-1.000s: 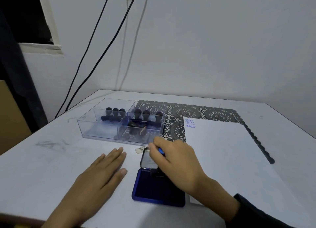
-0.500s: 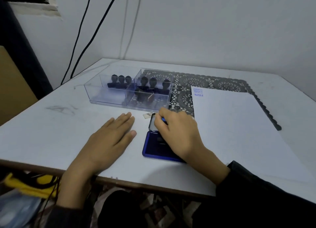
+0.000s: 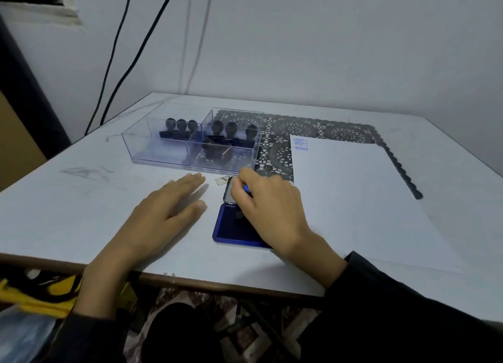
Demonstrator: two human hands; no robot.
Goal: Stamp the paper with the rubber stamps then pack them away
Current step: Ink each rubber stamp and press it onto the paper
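Rubber stamp (image 3: 239,214): dark base and a blue tip show. It sits on the open blue ink pad (image 3: 231,230), gripped by the curled fingers of the right hand (image 3: 272,207), which hides most of it. The left hand (image 3: 163,215) lies flat beside the pad, fingers straight. Behind them a clear box (image 3: 152,150) holds more stamps (image 3: 231,129). The paper (image 3: 353,199) lies to the right, partly over a black lace mat (image 3: 313,128). The stamp's long axis cannot be told.

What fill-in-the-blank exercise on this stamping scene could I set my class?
1. The right hand holds a stamp over the ____ ink pad.
2. The left hand lies flat on the table, holding ____.
3. The lowest print on the paper reads ____.
Missing words: blue; nothing; FRAGILE.
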